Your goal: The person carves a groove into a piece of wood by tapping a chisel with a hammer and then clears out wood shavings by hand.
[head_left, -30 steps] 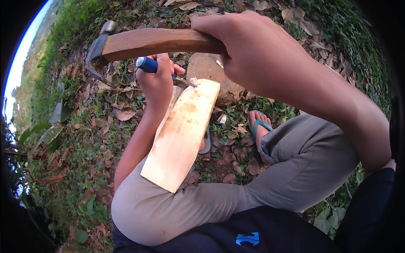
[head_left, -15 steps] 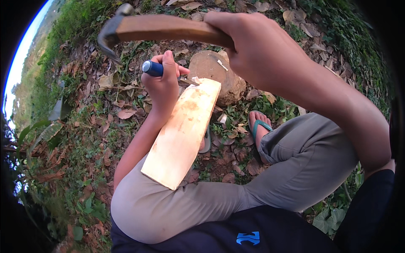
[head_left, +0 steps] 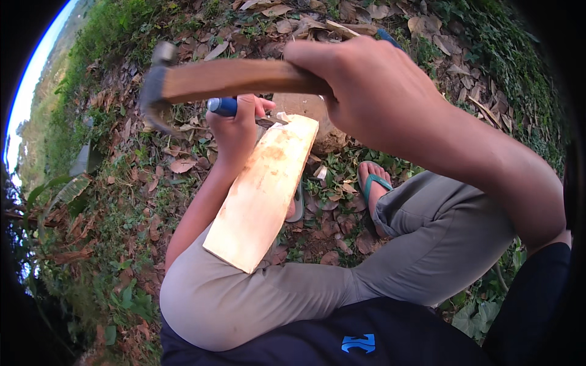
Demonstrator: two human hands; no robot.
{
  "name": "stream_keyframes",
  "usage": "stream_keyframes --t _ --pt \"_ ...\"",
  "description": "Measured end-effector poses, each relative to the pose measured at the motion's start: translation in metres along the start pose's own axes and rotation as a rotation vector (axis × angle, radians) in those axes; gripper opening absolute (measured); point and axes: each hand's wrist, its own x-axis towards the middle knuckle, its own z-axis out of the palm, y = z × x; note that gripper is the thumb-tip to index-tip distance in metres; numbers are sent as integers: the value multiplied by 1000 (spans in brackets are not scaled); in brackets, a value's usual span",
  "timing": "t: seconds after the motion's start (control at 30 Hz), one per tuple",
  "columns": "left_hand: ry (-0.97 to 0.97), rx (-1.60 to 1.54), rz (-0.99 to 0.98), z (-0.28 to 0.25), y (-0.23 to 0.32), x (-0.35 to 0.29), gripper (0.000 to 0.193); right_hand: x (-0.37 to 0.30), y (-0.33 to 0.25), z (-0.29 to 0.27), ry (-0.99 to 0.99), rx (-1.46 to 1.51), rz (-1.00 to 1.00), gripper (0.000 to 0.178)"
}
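Observation:
A pale wooden board [head_left: 262, 189] slopes from my left thigh up to a round wooden stump [head_left: 302, 102], its far end resting there. My left hand [head_left: 235, 131] is closed round the blue handle of a chisel [head_left: 224, 107]. The chisel's blade meets the board's far left corner, where a small curl of wood [head_left: 282, 116] stands up. My right hand [head_left: 366, 91] grips the wooden handle of a claw hammer [head_left: 238, 79]. The hammer's metal head [head_left: 155, 88] hangs to the left of the chisel's butt, and its handle passes in front of part of the stump.
Dry leaves [head_left: 183, 165] and green plants cover the ground. My foot in a green flip-flop [head_left: 375, 180] is right of the board. Behind my right hand lies a blue-ended tool [head_left: 387, 38], partly hidden. A wood chip [head_left: 320, 172] lies near the stump.
The hammer and my right hand have come down a little toward the chisel, and the blue-ended tool now shows behind the hand. The chisel and board have barely shifted.

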Motion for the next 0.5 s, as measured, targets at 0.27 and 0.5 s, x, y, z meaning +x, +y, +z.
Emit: stream_keyframes --t 0.27,0.5 --pt "2 -33 -59 2 1 1 21 -1 6 4 46 -29 -79 25" --pt "-3 43 -74 0 -1 0 15 -1 8 8 -75 -140 -44 23"
